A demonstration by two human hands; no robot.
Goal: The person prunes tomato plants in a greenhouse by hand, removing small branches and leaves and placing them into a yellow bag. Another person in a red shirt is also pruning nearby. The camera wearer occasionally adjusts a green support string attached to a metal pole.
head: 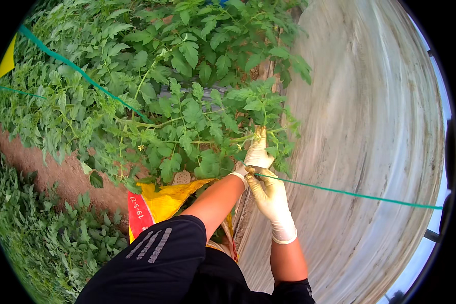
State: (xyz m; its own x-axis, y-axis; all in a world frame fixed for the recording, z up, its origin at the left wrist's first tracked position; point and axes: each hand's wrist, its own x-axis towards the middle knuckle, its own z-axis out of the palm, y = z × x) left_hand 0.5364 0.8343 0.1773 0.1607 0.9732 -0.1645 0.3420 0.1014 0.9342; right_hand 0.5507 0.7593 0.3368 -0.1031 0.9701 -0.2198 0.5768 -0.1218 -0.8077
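Note:
My left hand [259, 154], in a pale glove with dirty fingertips, reaches in among the leaves of a tomato plant [193, 114], its fingers around the plant's stem near the top. Just below it, my right hand [268, 193], gloved too, pinches a green twine [342, 192] between thumb and fingers beside the left wrist. The twine runs off to the right edge. Small yellow flowers [141, 148] show on the plant. Leaves hide part of the left fingers.
A yellow and red sack [167, 199] lies below my left forearm. Another green twine [83, 74] slants down into the plants at upper left. Translucent plastic sheeting [349, 114] rises on the right. Bare soil [68, 178] separates the rows, and a yellow card [7, 59] hangs at the far left.

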